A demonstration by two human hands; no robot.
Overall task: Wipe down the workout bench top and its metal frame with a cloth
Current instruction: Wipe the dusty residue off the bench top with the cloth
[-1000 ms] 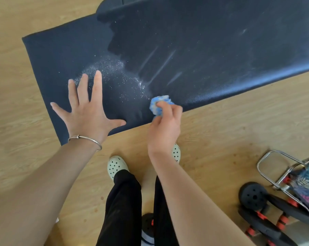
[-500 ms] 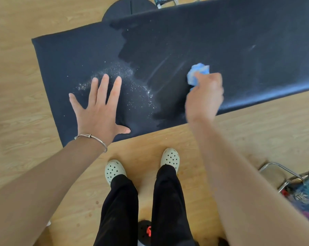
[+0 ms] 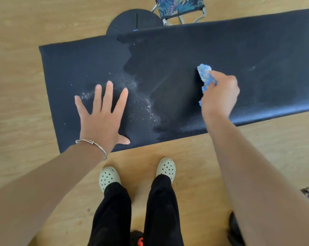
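The dark padded bench top (image 3: 168, 55) runs across the view from left to upper right. A patch of white speckles (image 3: 141, 102) lies on its left part, beside a darker, damp-looking area to the right. My left hand (image 3: 102, 118) rests flat on the pad with fingers spread, at the near left. My right hand (image 3: 219, 96) grips a bunched blue cloth (image 3: 206, 75) and presses it on the pad right of the middle. The metal frame is hidden under the pad.
Wooden floor surrounds the bench. My feet in pale clogs (image 3: 166, 167) stand just in front of it. Behind the bench are a round black disc (image 3: 132, 20) and a floral-patterned seat on a metal frame (image 3: 178, 8). A dark weight (image 3: 233, 231) sits at the lower right.
My right hand has carried the cloth from the near edge by the speckles out to the right and farther onto the pad. My left hand stays flat in place.
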